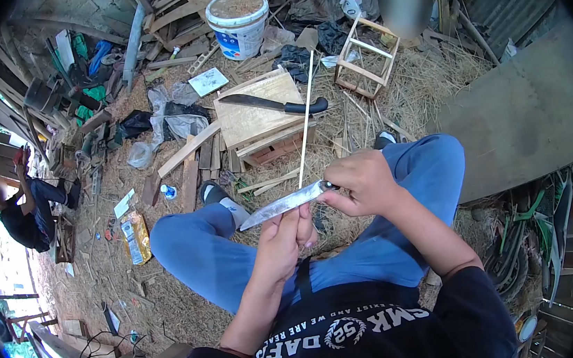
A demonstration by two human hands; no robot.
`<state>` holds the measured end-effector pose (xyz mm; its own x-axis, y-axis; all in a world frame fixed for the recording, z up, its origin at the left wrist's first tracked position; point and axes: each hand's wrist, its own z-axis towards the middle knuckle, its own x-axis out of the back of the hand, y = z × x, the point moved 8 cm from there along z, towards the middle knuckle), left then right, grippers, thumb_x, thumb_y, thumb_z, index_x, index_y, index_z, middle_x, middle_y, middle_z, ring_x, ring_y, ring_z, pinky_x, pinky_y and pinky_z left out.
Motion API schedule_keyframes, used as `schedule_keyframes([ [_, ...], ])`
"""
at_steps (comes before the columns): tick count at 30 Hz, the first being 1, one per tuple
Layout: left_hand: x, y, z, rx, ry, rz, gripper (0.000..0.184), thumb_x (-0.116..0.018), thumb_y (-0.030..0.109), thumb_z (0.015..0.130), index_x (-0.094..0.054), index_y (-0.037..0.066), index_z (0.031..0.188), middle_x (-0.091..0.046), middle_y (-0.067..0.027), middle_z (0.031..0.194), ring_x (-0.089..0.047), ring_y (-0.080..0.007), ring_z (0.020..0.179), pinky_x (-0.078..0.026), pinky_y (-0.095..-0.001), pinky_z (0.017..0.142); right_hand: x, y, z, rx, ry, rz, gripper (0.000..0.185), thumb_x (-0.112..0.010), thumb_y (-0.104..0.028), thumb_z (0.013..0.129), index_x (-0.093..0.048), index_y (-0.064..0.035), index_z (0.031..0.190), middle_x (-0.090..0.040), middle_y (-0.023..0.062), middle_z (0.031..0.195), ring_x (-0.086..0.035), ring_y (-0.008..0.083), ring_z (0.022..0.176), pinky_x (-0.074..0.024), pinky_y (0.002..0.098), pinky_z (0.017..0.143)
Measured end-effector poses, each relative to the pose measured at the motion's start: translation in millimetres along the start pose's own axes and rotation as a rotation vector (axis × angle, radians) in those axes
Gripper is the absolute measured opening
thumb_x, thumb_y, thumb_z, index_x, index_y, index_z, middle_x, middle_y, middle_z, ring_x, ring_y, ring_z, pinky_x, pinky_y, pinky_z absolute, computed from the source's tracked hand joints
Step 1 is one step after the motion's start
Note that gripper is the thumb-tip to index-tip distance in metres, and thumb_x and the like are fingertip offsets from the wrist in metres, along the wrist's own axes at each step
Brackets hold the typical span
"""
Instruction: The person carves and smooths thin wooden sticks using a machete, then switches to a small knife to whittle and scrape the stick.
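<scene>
My right hand [360,182] is wrapped round the dark handle of a knife [279,206]. Its broad, smudged blade points left, over the fingertips of my left hand [284,241]. That left hand is closed below the blade, pinching the near end of a long thin wooden strip [306,124]; the fingers and blade hide the exact grip. The strip runs forward beyond the blade, passing beside a low wooden block stool [259,122]. On the stool lies a machete [254,103] with a black handle, which the strip crosses near.
Wood scraps and straw litter the ground. A white bucket [238,27] and a small wooden frame [368,58] stand ahead. A grey board [524,112] lies to the right, a yellow packet [136,237] to the left. Another person [21,214] sits at far left.
</scene>
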<state>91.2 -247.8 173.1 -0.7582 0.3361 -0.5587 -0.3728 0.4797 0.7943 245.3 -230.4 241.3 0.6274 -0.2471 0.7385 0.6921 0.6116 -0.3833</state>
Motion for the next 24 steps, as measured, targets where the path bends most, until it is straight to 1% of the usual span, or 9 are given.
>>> schedule_keyframes([
  [3,-10.6,0.9,-10.0,0.023,-0.033,-0.022,0.026,-0.041,0.026,0.117,-0.051,0.009,0.1,-0.03,0.0061,0.064,-0.027,-0.0084,0.054,-0.033,-0.0286,0.056,11.1,44.8,-4.1,-0.212,0.163,-0.1,0.033,-0.077,-0.04,0.09,-0.066,-0.0118,0.077,-0.061,0.0075,0.067,-0.063,0.0279,0.055,-0.0469,0.0414,0.051],
  [6,-9.9,-13.7,-13.3,0.058,-0.04,-0.019,0.026,-0.039,0.027,0.117,-0.051,0.01,0.1,-0.027,0.0068,0.064,-0.024,-0.0077,0.053,-0.031,-0.0284,0.055,30.9,80.6,-7.5,-0.396,0.088,-0.133,0.033,-0.077,-0.04,0.089,-0.066,-0.0117,0.077,-0.061,0.0076,0.067,-0.064,0.0276,0.057,-0.0474,0.0414,0.051],
  [7,-7.9,-17.2,-12.1,0.065,-0.035,-0.02,0.028,-0.038,0.028,0.117,-0.05,0.01,0.1,-0.027,0.0067,0.064,-0.024,-0.0075,0.053,-0.031,-0.0283,0.055,27.9,73.8,-7.3,-0.394,0.086,-0.129,0.033,-0.077,-0.04,0.089,-0.066,-0.0117,0.077,-0.061,0.0076,0.067,-0.064,0.0276,0.057,-0.0474,0.0414,0.051],
  [10,-9.1,-15.1,-7.4,0.074,-0.034,-0.063,0.029,-0.036,0.027,0.118,-0.05,0.009,0.1,-0.03,0.0054,0.065,-0.026,-0.0078,0.054,-0.034,-0.0279,0.056,-2.3,7.8,-4.1,-0.025,0.008,0.029,0.036,-0.075,-0.041,0.091,-0.065,-0.0105,0.075,-0.06,0.0084,0.063,-0.064,0.0302,0.056,-0.0465,0.041,0.05],
  [13,-10.5,-9.2,-5.6,0.048,-0.035,-0.111,0.029,-0.036,0.027,0.118,-0.05,0.009,0.1,-0.03,0.0052,0.065,-0.026,-0.0076,0.054,-0.033,-0.0278,0.055,0.6,54.6,-7.2,-0.243,0.024,0.008,0.037,-0.073,-0.039,0.091,-0.061,-0.0083,0.074,-0.055,0.0101,0.063,-0.06,0.032,0.055,-0.0433,0.0412,0.049],
  [19,-9.0,-7.1,-6.5,0.056,-0.04,-0.058,0.027,-0.037,0.027,0.118,-0.049,0.009,0.101,-0.028,0.0061,0.064,-0.023,-0.0077,0.053,-0.031,-0.028,0.056,-3.4,29.7,-6.1,-0.014,0.025,0.02,0.036,-0.073,-0.035,0.092,-0.06,-0.0068,0.073,-0.056,0.0124,0.063,-0.06,0.0334,0.055,-0.0445,0.0427,0.051],
  [21,-8.3,-12.6,-9.4,0.072,-0.053,-0.059,0.027,-0.037,0.026,0.118,-0.049,0.009,0.1,-0.028,0.0062,0.064,-0.023,-0.0076,0.053,-0.031,-0.0279,0.055,7.6,88.9,-10.2,-0.392,0.064,-0.159,0.039,-0.075,-0.044,0.091,-0.063,-0.011,0.075,-0.061,0.0068,0.065,-0.063,0.029,0.056,-0.047,0.0406,0.051],
  [23,-6.9,-16.6,-7.7,0.072,-0.061,-0.06,0.028,-0.037,0.026,0.118,-0.049,0.009,0.1,-0.028,0.0062,0.064,-0.023,-0.0076,0.053,-0.031,-0.0278,0.055,6.2,76.0,-14.1,-0.348,0.03,-0.155,0.038,-0.075,-0.044,0.091,-0.065,-0.011,0.076,-0.062,0.0073,0.065,-0.064,0.0291,0.057,-0.0481,0.04,0.053],
  [24,-4.9,-19.5,-8.6,0.079,-0.059,-0.08,0.028,-0.038,0.027,0.118,-0.05,0.008,0.101,-0.03,0.0056,0.065,-0.025,-0.0075,0.054,-0.032,-0.0274,0.055,-3.3,44.5,-10.9,-0.15,0.0,-0.075,0.038,-0.074,-0.043,0.092,-0.066,-0.0107,0.075,-0.061,0.0083,0.065,-0.064,0.03,0.058,-0.0485,0.0402,0.053],
])
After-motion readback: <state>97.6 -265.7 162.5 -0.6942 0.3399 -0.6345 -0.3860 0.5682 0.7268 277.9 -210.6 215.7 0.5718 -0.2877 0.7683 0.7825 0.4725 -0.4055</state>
